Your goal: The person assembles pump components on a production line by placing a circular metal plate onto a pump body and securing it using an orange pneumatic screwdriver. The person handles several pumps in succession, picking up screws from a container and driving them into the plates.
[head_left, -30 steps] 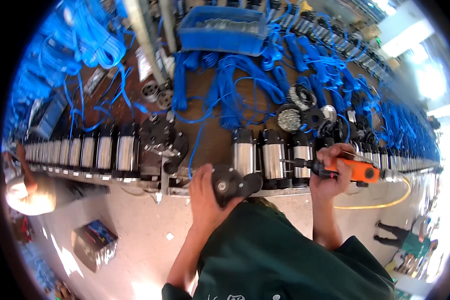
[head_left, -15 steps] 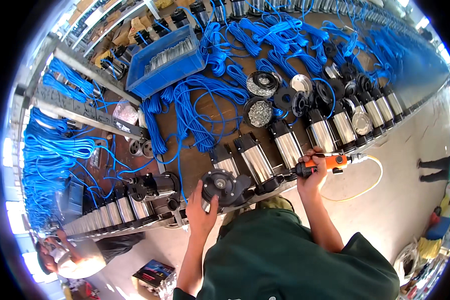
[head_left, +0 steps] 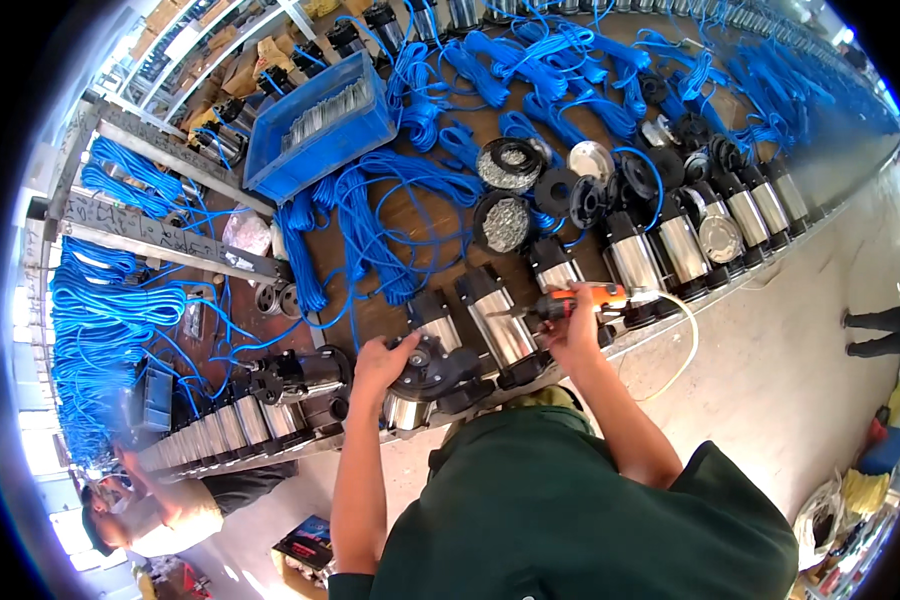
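Note:
My left hand [head_left: 378, 368] grips the rim of a round black pump end [head_left: 425, 366] at the bench's front edge, with its thumb on top. The steel body of that pump shows below it. In my right hand [head_left: 573, 338] is an orange and black air screwdriver [head_left: 595, 298], its bit pointing left over a steel-bodied pump [head_left: 500, 318]. A pale hose [head_left: 688, 350] loops from the tool's back end toward the floor. The tool's tip is apart from the black pump end.
Steel pumps [head_left: 685, 248] line the front edge. Behind them are round dishes of small metal parts [head_left: 510, 222], coils of blue cable [head_left: 390, 260] and a blue crate [head_left: 320, 165] of metal rods. Another pump lies on its side [head_left: 300, 376]. A co-worker [head_left: 165, 515] is at lower left.
My right hand has moved left with the screwdriver, bringing its tip closer to the black pump end. My left hand has shifted up and left around the rim.

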Demonstrator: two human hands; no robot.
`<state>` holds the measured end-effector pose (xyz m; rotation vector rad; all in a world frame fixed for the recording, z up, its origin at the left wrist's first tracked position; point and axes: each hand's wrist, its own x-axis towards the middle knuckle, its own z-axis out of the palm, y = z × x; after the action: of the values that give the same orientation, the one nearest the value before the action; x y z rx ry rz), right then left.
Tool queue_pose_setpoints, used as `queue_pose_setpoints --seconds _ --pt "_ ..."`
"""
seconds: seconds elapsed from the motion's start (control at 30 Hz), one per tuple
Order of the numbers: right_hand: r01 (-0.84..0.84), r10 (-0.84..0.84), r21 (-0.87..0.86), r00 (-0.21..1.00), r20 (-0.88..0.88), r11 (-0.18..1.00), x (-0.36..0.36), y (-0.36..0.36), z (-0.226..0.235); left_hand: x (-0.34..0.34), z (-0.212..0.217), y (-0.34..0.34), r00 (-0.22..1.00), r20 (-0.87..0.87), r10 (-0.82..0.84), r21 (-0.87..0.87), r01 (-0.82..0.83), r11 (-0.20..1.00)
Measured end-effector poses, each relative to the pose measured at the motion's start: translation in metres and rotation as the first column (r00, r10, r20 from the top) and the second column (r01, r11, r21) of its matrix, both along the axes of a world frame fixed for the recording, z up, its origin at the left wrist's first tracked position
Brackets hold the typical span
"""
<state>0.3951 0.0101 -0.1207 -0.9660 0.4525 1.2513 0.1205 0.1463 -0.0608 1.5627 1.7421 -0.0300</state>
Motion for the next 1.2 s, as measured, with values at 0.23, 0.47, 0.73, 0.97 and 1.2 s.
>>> queue_pose_setpoints --seconds 0.23,0.47,0.73,0.97,1.2 --pt "-0.106 0.074 -0.349 0.992 -0.103 0.931 0.012 0.025 -0.055 -0.029 -0.031 -0.009 0.954 0.205 0.217 0.072 -0.236 0.969" --pt "-0.06 0.031 -0.338 0.995 -0.09 0.939 0.04 0.021 -0.047 -0.089 0.019 -0.073 0.666 0.638 0.388 -0.031 -0.481 0.876" --pt "-0.144 0.127 -0.472 0.99 -0.067 0.87 0.059 0.026 -0.053 -0.134 0.001 -0.116 0.405 0.829 0.385 -0.09 -0.583 0.807" --pt "-0.444 0.472 -0.446 0.88 -0.055 0.777 0.075 0.023 -0.053 -0.139 -0.01 -0.098 0.519 0.8 0.3 -0.092 -0.388 0.917" --pt "-0.609 0.727 -0.562 0.686 -0.019 0.56 0.061 0.036 0.018 -0.116 0.004 -0.099 0.598 0.778 0.191 0.014 -0.32 0.947"
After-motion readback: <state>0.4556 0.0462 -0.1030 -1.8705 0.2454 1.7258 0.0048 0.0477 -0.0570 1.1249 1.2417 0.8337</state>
